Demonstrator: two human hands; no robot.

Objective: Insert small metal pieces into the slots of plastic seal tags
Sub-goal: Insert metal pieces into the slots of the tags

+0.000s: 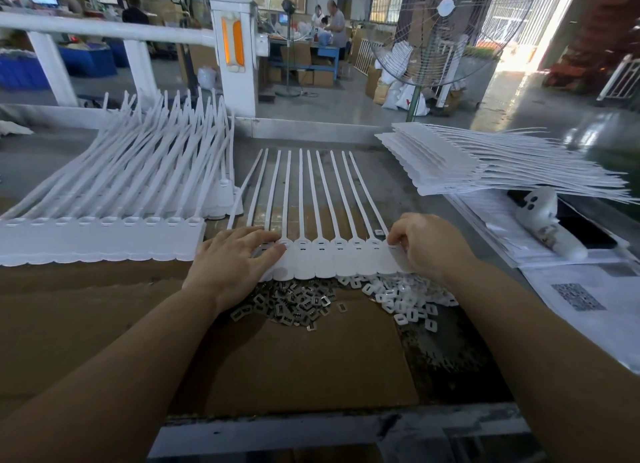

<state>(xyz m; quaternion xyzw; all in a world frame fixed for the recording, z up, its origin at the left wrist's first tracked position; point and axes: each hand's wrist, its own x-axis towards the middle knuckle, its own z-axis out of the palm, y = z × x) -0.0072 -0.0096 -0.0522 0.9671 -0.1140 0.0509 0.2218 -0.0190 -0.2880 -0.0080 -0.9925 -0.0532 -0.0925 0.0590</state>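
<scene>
A joined strip of white plastic seal tags lies flat on the cardboard in front of me, its long tails pointing away. My left hand rests on the strip's left end with straight fingers pressing near the slots. At the strip's right end my right hand has curled fingers that pinch the last tag's edge. A heap of small metal pieces lies just below the strip. Beside it on the right sits a heap of small white plastic pieces.
A stack of tag strips lies to the left, another stack at the back right. Printed sheets and a white device lie on the right. A large floor fan stands beyond the table.
</scene>
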